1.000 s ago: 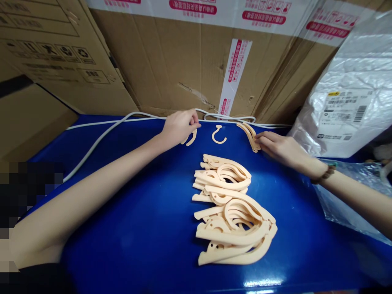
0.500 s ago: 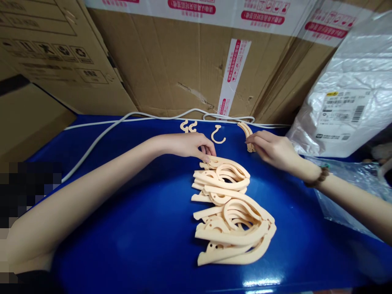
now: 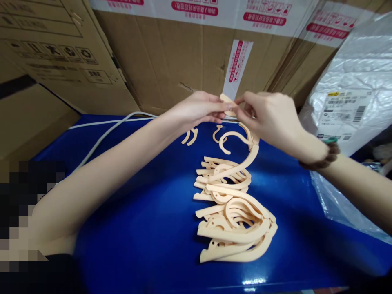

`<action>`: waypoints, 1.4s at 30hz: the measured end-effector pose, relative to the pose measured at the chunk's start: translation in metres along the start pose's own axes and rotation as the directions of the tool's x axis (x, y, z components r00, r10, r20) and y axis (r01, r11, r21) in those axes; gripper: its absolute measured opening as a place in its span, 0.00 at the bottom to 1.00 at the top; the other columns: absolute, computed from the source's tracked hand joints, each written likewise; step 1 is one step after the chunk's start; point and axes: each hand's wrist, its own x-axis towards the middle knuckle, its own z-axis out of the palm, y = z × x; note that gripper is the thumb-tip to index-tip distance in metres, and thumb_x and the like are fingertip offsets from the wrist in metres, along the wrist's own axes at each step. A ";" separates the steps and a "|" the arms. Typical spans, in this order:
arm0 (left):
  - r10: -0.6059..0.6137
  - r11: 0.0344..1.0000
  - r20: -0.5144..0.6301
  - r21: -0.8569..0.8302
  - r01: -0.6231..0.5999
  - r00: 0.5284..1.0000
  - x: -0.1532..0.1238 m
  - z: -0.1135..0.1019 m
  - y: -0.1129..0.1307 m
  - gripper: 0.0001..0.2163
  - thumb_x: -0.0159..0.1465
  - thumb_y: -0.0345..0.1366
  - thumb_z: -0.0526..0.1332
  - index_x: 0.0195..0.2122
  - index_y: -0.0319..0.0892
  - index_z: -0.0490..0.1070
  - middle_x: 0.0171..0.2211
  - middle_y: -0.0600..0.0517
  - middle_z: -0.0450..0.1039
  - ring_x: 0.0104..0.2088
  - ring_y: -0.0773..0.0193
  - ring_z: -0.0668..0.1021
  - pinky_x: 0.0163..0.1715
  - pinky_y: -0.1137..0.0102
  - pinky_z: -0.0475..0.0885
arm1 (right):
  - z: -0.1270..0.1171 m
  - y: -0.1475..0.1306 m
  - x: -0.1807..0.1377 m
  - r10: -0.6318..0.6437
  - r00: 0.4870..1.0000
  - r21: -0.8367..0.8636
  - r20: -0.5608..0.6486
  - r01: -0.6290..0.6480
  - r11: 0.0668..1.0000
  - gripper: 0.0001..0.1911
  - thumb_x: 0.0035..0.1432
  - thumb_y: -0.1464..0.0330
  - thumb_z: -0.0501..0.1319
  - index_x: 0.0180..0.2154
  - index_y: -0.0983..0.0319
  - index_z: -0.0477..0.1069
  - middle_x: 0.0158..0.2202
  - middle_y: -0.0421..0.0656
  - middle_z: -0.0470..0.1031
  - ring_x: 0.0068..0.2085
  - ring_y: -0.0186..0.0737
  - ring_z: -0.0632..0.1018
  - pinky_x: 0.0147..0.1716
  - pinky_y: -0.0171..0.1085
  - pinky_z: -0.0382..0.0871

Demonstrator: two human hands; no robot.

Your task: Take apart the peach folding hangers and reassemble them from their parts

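Note:
Both my hands are raised above the blue table (image 3: 137, 228) and pinch the top end of one cream plastic hanger piece (image 3: 241, 157). My left hand (image 3: 199, 109) grips it from the left, my right hand (image 3: 269, 118) from the right, fingers closed. The piece hangs down in a curve with a hook-shaped part, its lower end just above the pile of cream hanger pieces (image 3: 232, 212) on the table. Behind it lie small hook pieces (image 3: 191, 136), a single hook (image 3: 217, 132) and a few curved strips (image 3: 252, 139).
Cardboard boxes (image 3: 171, 57) with red-and-white tape stand along the table's back edge. A white cable (image 3: 104, 130) runs along the back left. A silvery plastic bag (image 3: 352, 90) leans at the right, with a clear plastic bag (image 3: 339, 204) below it.
My left hand took a hanger piece off the top of the pile. Both hands rose and came together, now holding that piece up between them.

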 end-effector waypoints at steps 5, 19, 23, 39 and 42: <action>0.033 0.999 -0.119 -0.025 -0.036 0.992 0.010 0.007 0.005 0.12 0.69 0.33 0.58 0.29 0.35 0.73 0.24 0.54 0.68 0.24 0.75 0.71 0.33 0.76 0.70 | -0.016 0.011 0.019 -0.077 0.993 -0.313 0.088 0.100 0.944 0.20 0.69 0.58 0.50 0.42 0.64 0.74 0.34 0.51 0.78 0.38 0.50 0.78 0.36 0.42 0.64; 0.363 0.567 0.045 0.782 -0.258 0.931 -0.001 0.008 -0.013 0.14 0.72 0.35 0.50 0.31 0.40 0.67 0.26 0.52 0.69 0.29 0.66 0.72 0.33 0.71 0.65 | 0.005 0.028 0.008 -0.176 0.920 -0.483 0.351 0.338 0.808 0.21 0.70 0.64 0.43 0.48 0.69 0.70 0.27 0.51 0.76 0.26 0.45 0.72 0.27 0.40 0.50; 0.363 0.442 0.045 0.871 -0.215 0.931 -0.010 0.012 -0.015 0.12 0.73 0.38 0.49 0.42 0.40 0.69 0.34 0.48 0.74 0.36 0.60 0.76 0.38 0.69 0.65 | 0.007 0.034 0.008 -0.154 0.932 -0.293 0.329 0.256 0.921 0.20 0.68 0.65 0.45 0.36 0.66 0.73 0.21 0.45 0.71 0.21 0.37 0.65 0.26 0.38 0.49; 0.127 0.720 -0.302 0.684 0.122 0.945 -0.005 -0.050 -0.049 0.15 0.56 0.45 0.69 0.38 0.41 0.72 0.37 0.47 0.76 0.48 0.53 0.75 0.43 0.68 0.67 | -0.010 0.045 0.016 0.505 0.862 0.788 -0.040 -0.284 0.546 0.17 0.66 0.76 0.47 0.34 0.63 0.73 0.15 0.37 0.65 0.18 0.32 0.62 0.21 0.36 0.50; -0.022 0.962 -0.008 0.271 0.023 1.000 -0.013 -0.018 -0.033 0.19 0.68 0.51 0.53 0.43 0.40 0.74 0.48 0.44 0.76 0.54 0.55 0.74 0.46 0.66 0.71 | -0.006 0.043 0.021 0.654 0.699 0.861 -0.288 -0.109 0.496 0.15 0.67 0.74 0.45 0.32 0.58 0.65 0.17 0.38 0.67 0.17 0.31 0.61 0.18 0.36 0.50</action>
